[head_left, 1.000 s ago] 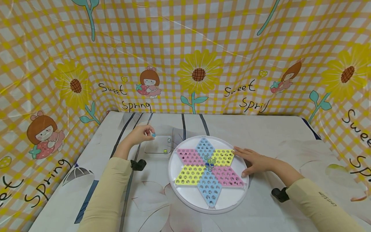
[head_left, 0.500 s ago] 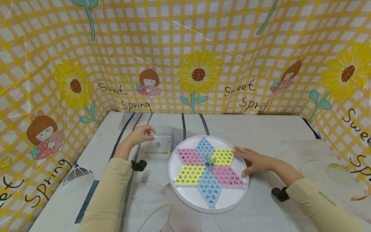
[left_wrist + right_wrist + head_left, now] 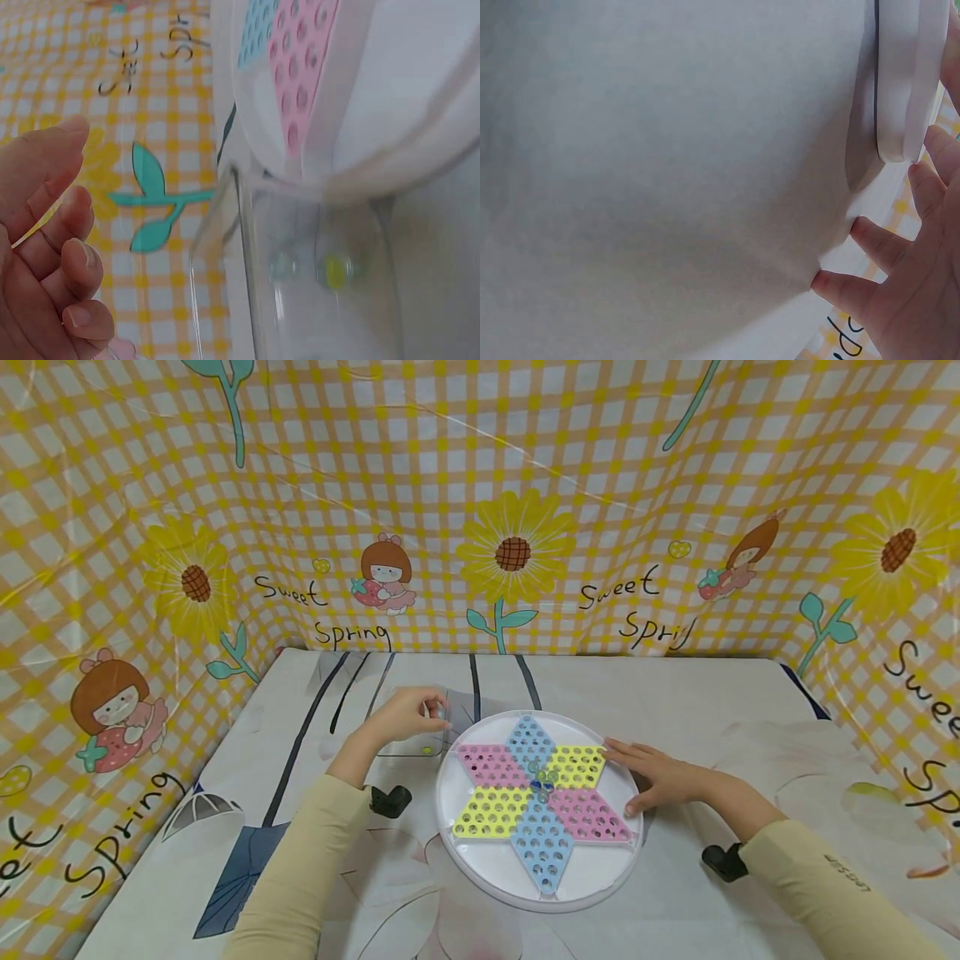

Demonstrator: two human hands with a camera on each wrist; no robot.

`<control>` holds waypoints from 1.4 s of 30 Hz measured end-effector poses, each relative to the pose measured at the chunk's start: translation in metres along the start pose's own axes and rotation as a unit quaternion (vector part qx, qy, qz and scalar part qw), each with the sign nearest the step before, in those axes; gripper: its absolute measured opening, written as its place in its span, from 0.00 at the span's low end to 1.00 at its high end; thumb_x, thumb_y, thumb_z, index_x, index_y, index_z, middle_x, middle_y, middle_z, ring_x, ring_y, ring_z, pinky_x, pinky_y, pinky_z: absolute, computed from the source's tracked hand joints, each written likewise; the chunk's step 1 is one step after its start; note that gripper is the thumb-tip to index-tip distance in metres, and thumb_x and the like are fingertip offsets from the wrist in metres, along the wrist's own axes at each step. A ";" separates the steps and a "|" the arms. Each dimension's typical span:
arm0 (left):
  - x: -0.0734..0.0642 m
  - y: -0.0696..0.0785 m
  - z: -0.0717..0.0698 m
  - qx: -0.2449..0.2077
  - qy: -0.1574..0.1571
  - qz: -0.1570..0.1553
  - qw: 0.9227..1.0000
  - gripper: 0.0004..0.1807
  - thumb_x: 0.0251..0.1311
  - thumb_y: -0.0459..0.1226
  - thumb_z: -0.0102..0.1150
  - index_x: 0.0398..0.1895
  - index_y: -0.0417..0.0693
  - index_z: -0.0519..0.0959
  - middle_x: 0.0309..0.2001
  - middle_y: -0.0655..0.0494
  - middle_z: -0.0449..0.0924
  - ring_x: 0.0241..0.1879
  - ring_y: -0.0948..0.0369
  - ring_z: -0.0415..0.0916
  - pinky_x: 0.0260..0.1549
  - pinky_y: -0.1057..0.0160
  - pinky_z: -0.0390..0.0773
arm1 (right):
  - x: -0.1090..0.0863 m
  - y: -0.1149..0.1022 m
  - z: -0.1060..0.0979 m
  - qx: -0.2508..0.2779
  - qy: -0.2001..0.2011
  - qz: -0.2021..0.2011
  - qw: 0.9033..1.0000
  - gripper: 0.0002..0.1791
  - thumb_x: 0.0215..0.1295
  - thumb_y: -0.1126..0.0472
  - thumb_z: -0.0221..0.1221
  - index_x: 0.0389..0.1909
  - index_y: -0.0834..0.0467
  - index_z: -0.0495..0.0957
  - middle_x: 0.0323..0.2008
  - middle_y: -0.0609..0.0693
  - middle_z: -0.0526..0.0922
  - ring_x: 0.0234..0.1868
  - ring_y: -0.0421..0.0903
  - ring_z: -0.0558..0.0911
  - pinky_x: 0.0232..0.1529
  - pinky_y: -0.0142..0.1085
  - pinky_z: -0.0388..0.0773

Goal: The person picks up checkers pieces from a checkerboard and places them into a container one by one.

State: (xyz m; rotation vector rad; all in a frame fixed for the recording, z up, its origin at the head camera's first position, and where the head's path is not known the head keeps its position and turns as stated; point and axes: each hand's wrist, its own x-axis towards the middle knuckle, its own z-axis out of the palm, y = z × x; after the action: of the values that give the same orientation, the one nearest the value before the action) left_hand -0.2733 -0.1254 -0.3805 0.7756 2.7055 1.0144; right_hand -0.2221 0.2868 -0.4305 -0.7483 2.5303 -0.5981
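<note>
My left hand [image 3: 408,714] hovers over a clear plastic box [image 3: 408,754], fingers loosely bent and nothing visible between them. Inside the box the left wrist view shows a marble with a yellow core [image 3: 335,271] and a pale bluish marble [image 3: 283,266]; part of another shows at the bottom edge. To the box's right lies a round white Chinese checkers board [image 3: 480,877] with a pink, yellow and blue star full of holes. Several glass marbles [image 3: 542,779] sit at its centre. My right hand [image 3: 663,777] rests at the board's right rim, fingers spread.
Both things stand on a table under a pale patterned cover [image 3: 675,693]. A checked yellow cloth [image 3: 585,485] with sunflowers hangs at the back and sides. Black wrist cameras [image 3: 391,802] are strapped by each sleeve.
A blue marble at my left fingertips dropped into the box between the first two frames. My left hand then moved right, over the box's right side. My right hand stayed on the board's rim.
</note>
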 end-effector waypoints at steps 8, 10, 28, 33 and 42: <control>0.012 0.026 0.029 0.022 -0.048 0.040 0.998 0.13 0.54 0.40 0.62 0.42 0.45 0.78 0.27 0.59 0.73 0.24 0.64 0.65 0.23 0.70 0.66 | 0.000 0.001 0.000 0.005 0.002 -0.005 1.000 0.52 0.47 0.42 0.65 0.68 0.62 0.53 0.69 0.63 0.45 0.65 0.71 0.45 0.57 0.67 0.47; 0.014 0.031 0.037 0.029 -0.059 0.046 0.997 0.13 0.54 0.40 0.62 0.42 0.46 0.78 0.26 0.59 0.72 0.23 0.65 0.64 0.22 0.70 0.65 | 0.000 0.004 0.000 0.005 0.009 -0.016 1.000 0.52 0.47 0.41 0.64 0.68 0.60 0.53 0.70 0.62 0.45 0.65 0.72 0.45 0.56 0.68 0.47; 0.018 0.053 0.098 -0.005 -0.110 0.041 0.993 0.09 0.54 0.40 0.63 0.37 0.49 0.79 0.22 0.62 0.69 0.20 0.68 0.63 0.21 0.73 0.65 | 0.001 0.002 0.000 0.002 0.000 -0.002 1.000 0.51 0.48 0.44 0.65 0.67 0.64 0.53 0.69 0.65 0.44 0.65 0.71 0.45 0.57 0.67 0.46; 0.020 0.053 0.105 0.016 -0.105 0.045 0.993 0.08 0.53 0.39 0.64 0.35 0.49 0.80 0.22 0.63 0.69 0.22 0.69 0.62 0.23 0.74 0.64 | 0.001 0.004 0.001 0.000 0.001 -0.002 1.000 0.51 0.48 0.43 0.65 0.67 0.64 0.53 0.69 0.65 0.44 0.65 0.71 0.45 0.57 0.67 0.46; 0.020 0.057 0.113 0.084 -0.096 0.035 0.991 0.09 0.52 0.45 0.64 0.35 0.54 0.80 0.24 0.66 0.72 0.24 0.70 0.66 0.26 0.74 0.67 | 0.000 0.005 0.002 -0.004 0.005 -0.016 1.000 0.51 0.47 0.44 0.65 0.67 0.64 0.53 0.69 0.66 0.45 0.65 0.72 0.45 0.57 0.67 0.46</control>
State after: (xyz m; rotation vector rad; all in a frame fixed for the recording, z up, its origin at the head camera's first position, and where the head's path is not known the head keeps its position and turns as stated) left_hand -0.2323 -0.0142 -0.4287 0.9498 2.6358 0.6907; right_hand -0.2235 0.2902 -0.4348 -0.7906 2.5357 -0.6041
